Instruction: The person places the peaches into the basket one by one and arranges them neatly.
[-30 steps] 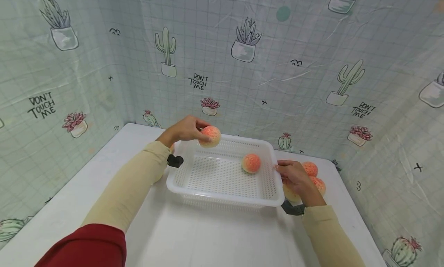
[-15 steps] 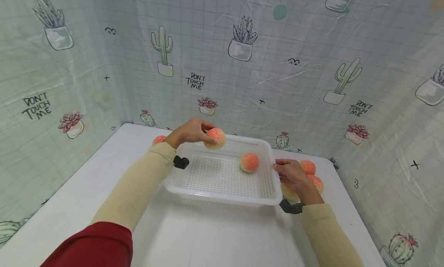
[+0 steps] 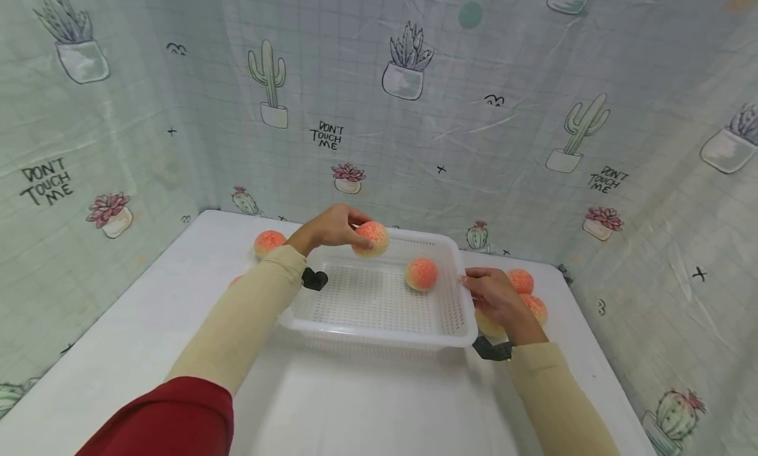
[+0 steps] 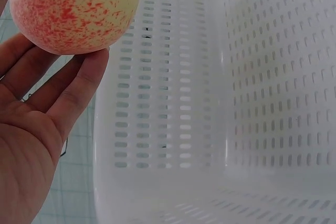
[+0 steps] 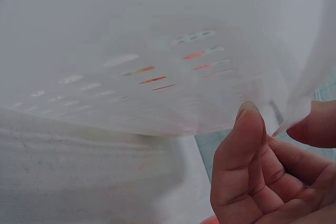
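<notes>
My left hand point(image 3: 335, 228) holds a red-and-cream peach point(image 3: 371, 239) over the back left part of a white plastic basket point(image 3: 370, 336). The left wrist view shows the same peach point(image 4: 76, 11) against the fingertips, beside the slotted basket wall point(image 4: 107, 145). A second peach point(image 3: 422, 274) lies inside, toward the right end. On that end my right hand point(image 3: 494, 293) grips the rim. Seen from the right wrist, the thumb and fingers of this hand point(image 5: 262, 171) pinch the rim's edge, and red shows through the slots.
Several peaches sit on the white table point(image 3: 367, 403): to the left, one peach point(image 3: 269, 243) behind the left forearm; to the right, another peach point(image 3: 521, 281) and more partly hidden by the right hand. A cactus-print curtain point(image 3: 379, 101) stands close behind the table.
My left hand has moved a little right with its peach, farther over the basket. Peaches left of the forearm have come into view. The right hand keeps its hold; the head view has shifted slightly.
</notes>
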Demonstrator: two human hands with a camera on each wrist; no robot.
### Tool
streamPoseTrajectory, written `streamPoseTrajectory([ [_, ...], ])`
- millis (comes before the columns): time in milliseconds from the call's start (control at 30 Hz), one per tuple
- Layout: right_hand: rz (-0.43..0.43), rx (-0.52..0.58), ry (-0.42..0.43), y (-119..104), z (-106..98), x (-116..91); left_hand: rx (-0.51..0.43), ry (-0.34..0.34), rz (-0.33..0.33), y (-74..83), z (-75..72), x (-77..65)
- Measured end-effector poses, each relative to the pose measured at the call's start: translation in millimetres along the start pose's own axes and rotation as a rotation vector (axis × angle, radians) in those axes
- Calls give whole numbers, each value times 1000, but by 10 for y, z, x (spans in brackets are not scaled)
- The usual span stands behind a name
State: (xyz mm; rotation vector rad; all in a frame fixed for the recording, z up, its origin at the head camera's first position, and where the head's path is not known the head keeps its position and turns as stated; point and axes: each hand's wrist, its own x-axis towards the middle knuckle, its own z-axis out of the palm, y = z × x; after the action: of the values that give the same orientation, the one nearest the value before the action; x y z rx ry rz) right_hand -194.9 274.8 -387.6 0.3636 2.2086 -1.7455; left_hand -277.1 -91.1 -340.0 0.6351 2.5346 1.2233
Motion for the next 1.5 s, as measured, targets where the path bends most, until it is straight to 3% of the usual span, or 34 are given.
streamPoseTrajectory([
  [533, 0, 22, 20, 8, 7, -2, 9, 4, 18, -14, 147, 83],
  [1500, 1, 17, 26, -6, 14, 19, -13, -25, -15, -100, 394, 242],
])
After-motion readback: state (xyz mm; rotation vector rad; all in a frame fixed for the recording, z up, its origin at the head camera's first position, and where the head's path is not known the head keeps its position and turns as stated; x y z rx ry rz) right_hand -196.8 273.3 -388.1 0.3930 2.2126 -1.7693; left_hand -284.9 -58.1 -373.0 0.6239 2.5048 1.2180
